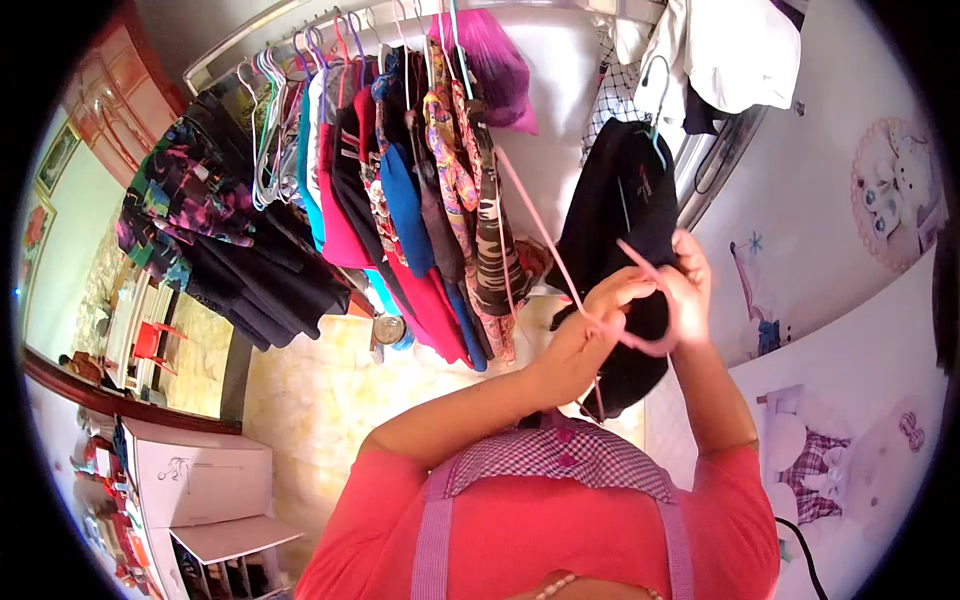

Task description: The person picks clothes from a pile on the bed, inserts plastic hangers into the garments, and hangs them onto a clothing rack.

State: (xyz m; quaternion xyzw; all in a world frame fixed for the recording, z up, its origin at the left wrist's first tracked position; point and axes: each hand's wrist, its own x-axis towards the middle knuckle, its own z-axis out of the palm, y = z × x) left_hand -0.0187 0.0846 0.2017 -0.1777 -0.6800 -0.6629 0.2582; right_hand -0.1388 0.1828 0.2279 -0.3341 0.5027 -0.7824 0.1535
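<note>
A pink hanger (541, 228) is held up in front of the chest. My left hand (600, 312) has its fingers closed on the hanger near its middle. Beside it, my right hand (688, 290) grips the curved pink end, fingers bent round it. The two hands are close together. Behind them a black garment (632, 190) hangs on a light blue hanger (657, 145), partly covered by the hands.
Many clothes (405, 210) hang from a rail (270, 40) at the upper left, with empty hangers (268, 150) among them. A magenta bag (490, 65) hangs behind. A white cabinet (200, 480) stands at the lower left, its flap open.
</note>
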